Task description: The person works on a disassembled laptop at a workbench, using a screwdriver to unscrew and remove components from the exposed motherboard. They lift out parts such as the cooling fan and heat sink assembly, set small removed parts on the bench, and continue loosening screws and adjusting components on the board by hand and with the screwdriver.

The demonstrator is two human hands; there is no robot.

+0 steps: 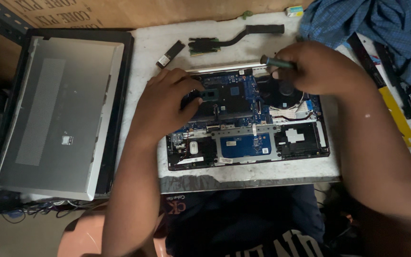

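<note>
Pale, worn desk (243,173), with an opened laptop (248,119) flat at the middle, circuit boards bare. Above it, a small black card (170,54) and a copper pipe part (236,37); at right, a blue checked cloth (376,28) and a yellow tool (396,116). Off the left edge, a grey cover panel (58,114).

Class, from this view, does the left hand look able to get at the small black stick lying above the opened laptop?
Probably yes: the left hand rests on the laptop, and the black stick lies uncovered just beyond.
</note>
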